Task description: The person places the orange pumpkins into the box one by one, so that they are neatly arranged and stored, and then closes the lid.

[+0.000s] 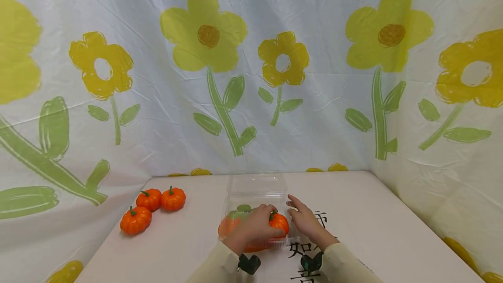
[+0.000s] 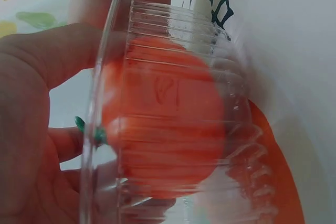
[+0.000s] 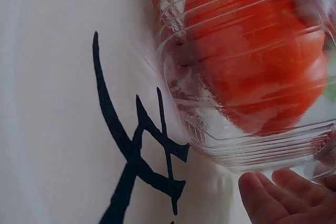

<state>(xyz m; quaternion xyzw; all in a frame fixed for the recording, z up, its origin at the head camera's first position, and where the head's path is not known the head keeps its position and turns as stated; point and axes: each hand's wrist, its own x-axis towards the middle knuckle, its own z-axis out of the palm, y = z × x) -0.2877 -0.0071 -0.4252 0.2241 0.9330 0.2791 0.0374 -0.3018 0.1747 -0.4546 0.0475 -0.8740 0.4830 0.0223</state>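
Note:
My left hand (image 1: 257, 223) reaches into a clear plastic clamshell box (image 1: 256, 185) and grips a small orange toy pumpkin (image 1: 280, 225) with a green stem. In the left wrist view the pumpkin (image 2: 168, 114) shows through the box's ribbed wall, at one end of the box. My right hand (image 1: 306, 221) is at the box's right side, fingers extended. The right wrist view has its fingertips (image 3: 257, 192) close against the box's wall; whether they press it cannot be told. The raised lid stands at the back.
Three more toy pumpkins (image 1: 135, 220) stand grouped at the left of the white table (image 1: 188, 248). A printed orange and green pattern (image 1: 227, 226) shows under and through the box. Black characters (image 1: 298, 249) are printed to the right. A flowered curtain (image 1: 314, 112) surrounds the table.

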